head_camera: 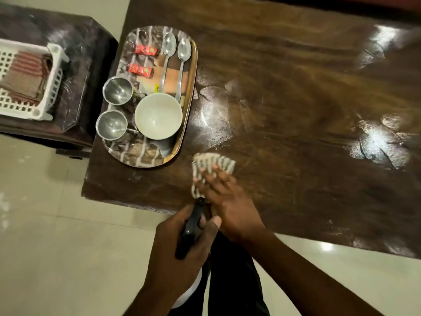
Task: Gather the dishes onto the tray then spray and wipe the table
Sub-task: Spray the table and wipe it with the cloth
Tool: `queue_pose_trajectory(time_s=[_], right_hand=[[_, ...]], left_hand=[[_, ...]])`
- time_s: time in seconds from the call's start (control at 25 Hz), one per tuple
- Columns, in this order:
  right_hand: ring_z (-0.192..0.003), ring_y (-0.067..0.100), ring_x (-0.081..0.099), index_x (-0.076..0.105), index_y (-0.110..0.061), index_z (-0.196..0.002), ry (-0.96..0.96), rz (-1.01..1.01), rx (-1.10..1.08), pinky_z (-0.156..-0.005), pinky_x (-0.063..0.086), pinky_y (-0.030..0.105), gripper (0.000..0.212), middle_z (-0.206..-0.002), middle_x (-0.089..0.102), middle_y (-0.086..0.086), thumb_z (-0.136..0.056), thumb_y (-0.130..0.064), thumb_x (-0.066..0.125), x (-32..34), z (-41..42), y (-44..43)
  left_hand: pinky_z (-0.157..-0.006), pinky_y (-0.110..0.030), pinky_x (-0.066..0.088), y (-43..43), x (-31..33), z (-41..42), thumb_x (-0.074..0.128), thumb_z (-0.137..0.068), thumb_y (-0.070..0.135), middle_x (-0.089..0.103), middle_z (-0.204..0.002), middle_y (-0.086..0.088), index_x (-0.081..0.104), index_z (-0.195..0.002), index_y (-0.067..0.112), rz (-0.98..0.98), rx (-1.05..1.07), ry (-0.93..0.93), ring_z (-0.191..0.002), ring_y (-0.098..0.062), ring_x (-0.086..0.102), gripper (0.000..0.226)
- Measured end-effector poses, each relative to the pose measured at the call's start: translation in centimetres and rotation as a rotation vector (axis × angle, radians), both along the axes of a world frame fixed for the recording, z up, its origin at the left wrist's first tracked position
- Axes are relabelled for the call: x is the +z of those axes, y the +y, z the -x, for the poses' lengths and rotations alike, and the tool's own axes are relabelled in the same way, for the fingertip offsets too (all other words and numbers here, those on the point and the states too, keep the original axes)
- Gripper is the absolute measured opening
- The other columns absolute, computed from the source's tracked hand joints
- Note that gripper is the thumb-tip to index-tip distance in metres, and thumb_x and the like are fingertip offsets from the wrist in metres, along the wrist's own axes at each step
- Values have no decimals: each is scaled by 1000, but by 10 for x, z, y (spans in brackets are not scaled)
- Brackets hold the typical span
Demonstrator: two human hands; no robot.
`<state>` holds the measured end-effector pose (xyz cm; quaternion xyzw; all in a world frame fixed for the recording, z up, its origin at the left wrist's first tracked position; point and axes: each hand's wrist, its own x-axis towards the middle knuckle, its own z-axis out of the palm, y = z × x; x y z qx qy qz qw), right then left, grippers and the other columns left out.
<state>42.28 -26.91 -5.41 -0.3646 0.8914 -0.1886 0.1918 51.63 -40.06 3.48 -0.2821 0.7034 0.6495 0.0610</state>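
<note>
Head: two spoons; two cups; one bowl

Striped white cloth, dark brown table, white bowl, red packets.

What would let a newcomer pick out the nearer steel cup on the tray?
On the wooden table, find the patterned tray at its left end. Along its left edge, take the steel cup closest to the person, left of the white bowl; the other cup sits farther back, nearer the red packets.
</note>
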Motion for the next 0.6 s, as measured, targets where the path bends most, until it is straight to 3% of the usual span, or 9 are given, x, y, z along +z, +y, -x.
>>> queue_pose_trajectory(time_s=[0.08, 0.16, 0.28, 0.44, 0.52, 0.6], right_hand=[[-164, 25, 25, 54, -26, -156, 8, 46, 397, -132, 22, 42, 51, -172, 40, -1, -107, -36, 45, -2, 24, 15], [-160, 29, 35, 56, -24, -156, 52, 0, 515, -129, 30, 47, 54, -169, 44, 2, -103, -30, 47, -3, 74, 37], [-150, 41, 47, 59, -16, -152, 92, -86, 112, -120, 44, 54, 60, -162, 53, 12, -92, -14, 52, -1, 164, 71], [-161, 37, 30, 52, -14, -158, 90, -36, -434, -130, 29, 49, 69, -170, 41, 12, -90, -9, 47, 0, 215, 66], [-162, 34, 26, 50, -18, -160, 82, -1, -442, -132, 26, 47, 67, -172, 38, 8, -93, -10, 47, -4, 199, 43], [-164, 31, 21, 49, -23, -161, 41, 16, -136, -133, 24, 47, 62, -173, 36, 5, -99, -18, 43, -7, 155, 23]], left_hand=[[-57, -16, 41, 4, -1, 16, 77, -94, 39, 58, -55, 7, 64, -69, 30, 41, -44, -4, -52, -4, 55, 31], [-54, -15, 38, 7, -5, 32, 79, -97, 32, 52, -51, 9, 57, -61, 33, 62, -61, -28, -48, -1, 50, 43], [-53, -16, 43, 9, -12, 52, 81, -94, 43, 51, -50, -4, 52, -60, 24, 82, -41, -85, -45, -9, 54, 48], [-65, -15, 53, 15, -12, 80, 81, -82, 56, 68, -60, 6, 69, -72, 32, 167, 15, -100, -61, -7, 71, 29], [-74, -24, 57, 17, -5, 98, 84, -83, 46, 69, -65, 6, 70, -78, 29, 193, 49, -74, -69, -11, 73, 23], [-67, -23, 52, 13, -2, 109, 84, -88, 34, 63, -58, 6, 65, -73, 24, 169, 16, -31, -58, -8, 67, 26]])
